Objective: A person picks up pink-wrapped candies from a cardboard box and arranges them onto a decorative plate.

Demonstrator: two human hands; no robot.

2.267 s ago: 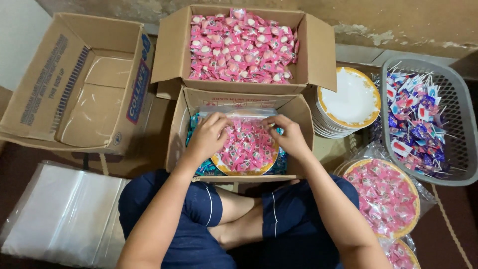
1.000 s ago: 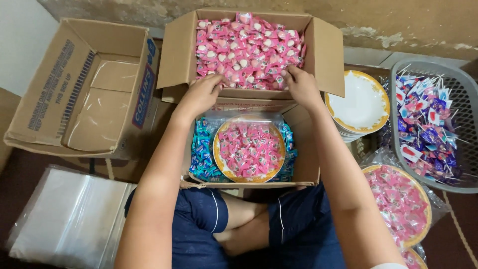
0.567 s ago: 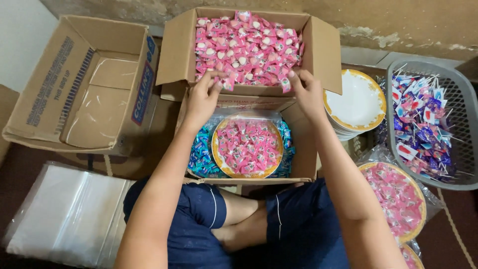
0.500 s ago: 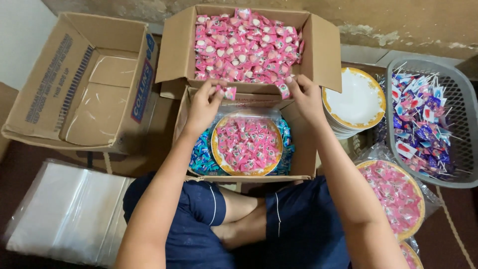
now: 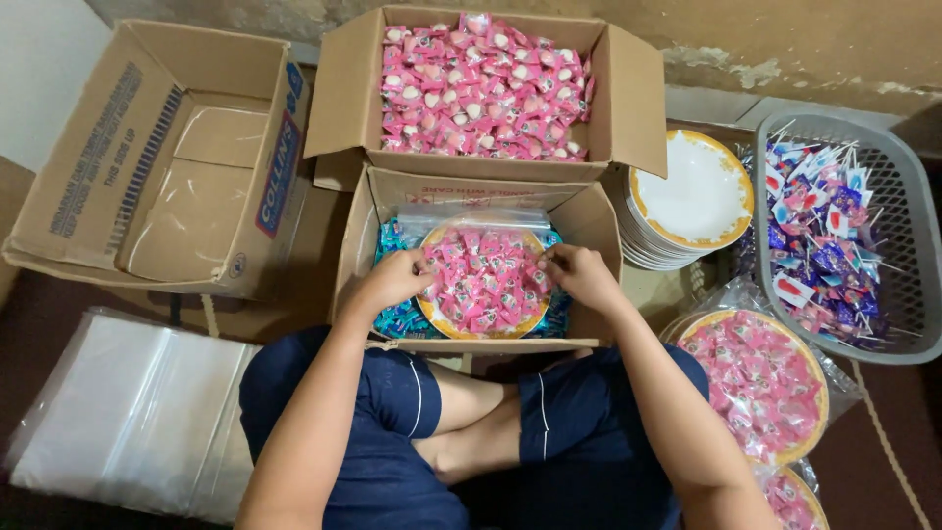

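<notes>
Empty carton (image 5: pixel 186 157): at 10 o'clock, lying open, nothing inside.
Far carton (image 5: pixel 481 83): at 12 o'clock, heaped with pink wrapped sweets.
Near carton (image 5: pixel 589 226): centre, just beyond the knees; holds the plate over a layer of blue sweets.
Grey basket (image 5: pixel 908 226): at 3 o'clock, holding blue and red lollipops.
Clear bags (image 5: pixel 128 412): at 8 o'clock, stacked flat.
Plate stack (image 5: pixel 692 191): at 2 o'clock, white with yellow rims.
Plate of pink sweets (image 5: pixel 483 283): round, no long axis; lies between both hands, equally near each.
Left hand (image 5: pixel 392 282): at the plate's 9 o'clock edge, fingers curled onto the sweets; whether it pinches any cannot be told.
Right hand (image 5: pixel 581 275): at its 3 o'clock edge, fingers likewise bent onto the heap.
</notes>
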